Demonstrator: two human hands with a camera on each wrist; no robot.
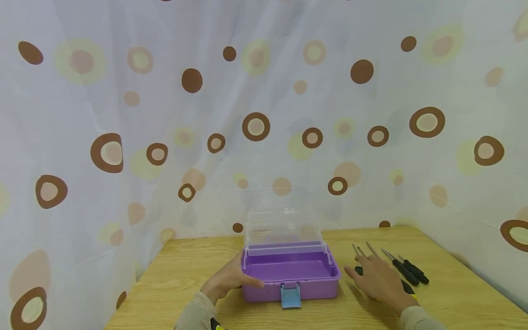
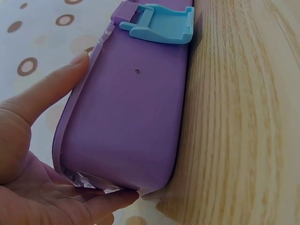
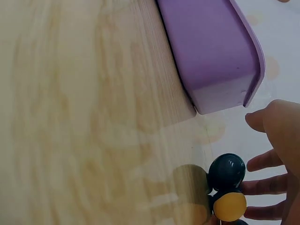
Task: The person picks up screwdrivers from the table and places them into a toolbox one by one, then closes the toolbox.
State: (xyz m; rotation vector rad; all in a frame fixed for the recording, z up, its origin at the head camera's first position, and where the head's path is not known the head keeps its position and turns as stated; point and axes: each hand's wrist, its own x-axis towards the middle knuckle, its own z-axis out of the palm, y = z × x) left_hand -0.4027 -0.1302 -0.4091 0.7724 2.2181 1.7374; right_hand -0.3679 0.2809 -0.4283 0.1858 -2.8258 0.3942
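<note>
A purple plastic toolbox (image 1: 317, 289) stands on the table with its clear lid (image 1: 284, 224) raised at the back. Its inside shows bare, and a light blue latch (image 2: 164, 24) hangs down its front. My left hand (image 1: 231, 278) grips the box's left end, thumb at the front rim and fingers along the side. Right of the box, my right hand (image 1: 377, 277) hovers low over several screwdrivers, fingers spread and partly hiding them. Close to its fingertips are a dark green handle end (image 3: 227, 171) and a yellow handle end (image 3: 229, 206).
Two black-handled screwdrivers (image 1: 406, 272) lie to the right of my right hand, shafts pointing away. The wooden table (image 1: 177, 275) ends at the back against a white curtain (image 1: 284, 91) with brown and yellow circles, which also hangs along both sides.
</note>
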